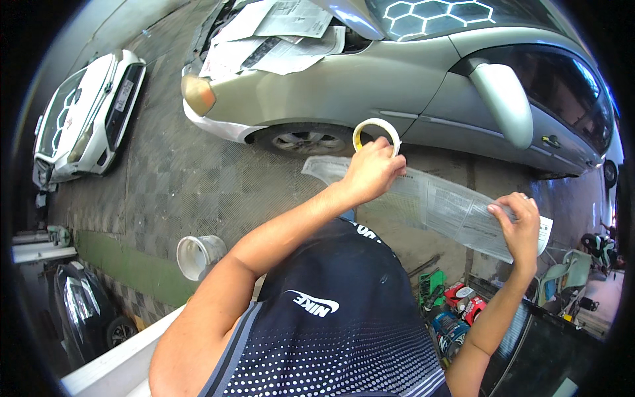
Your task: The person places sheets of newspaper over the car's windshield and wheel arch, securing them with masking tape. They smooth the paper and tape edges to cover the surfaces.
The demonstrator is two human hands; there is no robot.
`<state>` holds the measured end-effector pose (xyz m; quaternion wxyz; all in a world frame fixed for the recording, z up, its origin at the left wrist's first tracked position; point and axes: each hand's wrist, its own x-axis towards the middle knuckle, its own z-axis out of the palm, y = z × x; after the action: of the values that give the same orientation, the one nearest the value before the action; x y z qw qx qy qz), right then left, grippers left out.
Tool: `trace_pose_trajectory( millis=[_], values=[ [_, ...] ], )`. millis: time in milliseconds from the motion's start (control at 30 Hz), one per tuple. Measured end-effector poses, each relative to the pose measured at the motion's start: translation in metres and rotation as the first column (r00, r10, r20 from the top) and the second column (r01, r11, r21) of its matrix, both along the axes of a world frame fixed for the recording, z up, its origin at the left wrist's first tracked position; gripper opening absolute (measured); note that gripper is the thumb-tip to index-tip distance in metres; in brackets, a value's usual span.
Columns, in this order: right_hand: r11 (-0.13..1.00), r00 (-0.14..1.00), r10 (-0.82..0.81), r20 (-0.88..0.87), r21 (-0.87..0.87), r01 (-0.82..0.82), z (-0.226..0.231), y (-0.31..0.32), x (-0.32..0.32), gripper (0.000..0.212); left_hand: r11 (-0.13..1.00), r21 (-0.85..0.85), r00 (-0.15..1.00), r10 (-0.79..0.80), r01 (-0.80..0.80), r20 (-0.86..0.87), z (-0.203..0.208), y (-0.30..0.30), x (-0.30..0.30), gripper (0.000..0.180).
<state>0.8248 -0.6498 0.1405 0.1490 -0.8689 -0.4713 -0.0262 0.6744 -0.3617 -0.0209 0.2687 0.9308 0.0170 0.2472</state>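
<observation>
My left hand (374,171) is closed around a roll of masking tape (380,122), pale with a yellow inner ring. A long strip of newspaper (450,210) stretches out behind that hand to the right. My right hand (519,221) pinches the strip near its right end between thumb and fingers. Whether my left fingers also grip the paper, I cannot tell. Beyond my hands stands a silver-green car (344,83), side on. Several newspaper sheets (278,40) lie over its front, next to the headlight (198,94).
The car's side mirror (504,102) juts toward me at the right. A white bucket (198,257) stands on the floor at left. A white car (86,119) is farther left, a dark car (83,311) below it. Tools and boxes (456,304) lie near my right arm, beside a chair (569,274).
</observation>
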Motion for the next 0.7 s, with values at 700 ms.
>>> trace_pose_trajectory(
  millis=[700],
  values=[
    [0.880,0.911,-0.404,0.083,0.308,0.362,0.075,0.143,0.453,0.028,0.936,-0.305,0.978,0.132,-0.176,-0.158,0.037,0.177,0.323,0.024]
  ],
)
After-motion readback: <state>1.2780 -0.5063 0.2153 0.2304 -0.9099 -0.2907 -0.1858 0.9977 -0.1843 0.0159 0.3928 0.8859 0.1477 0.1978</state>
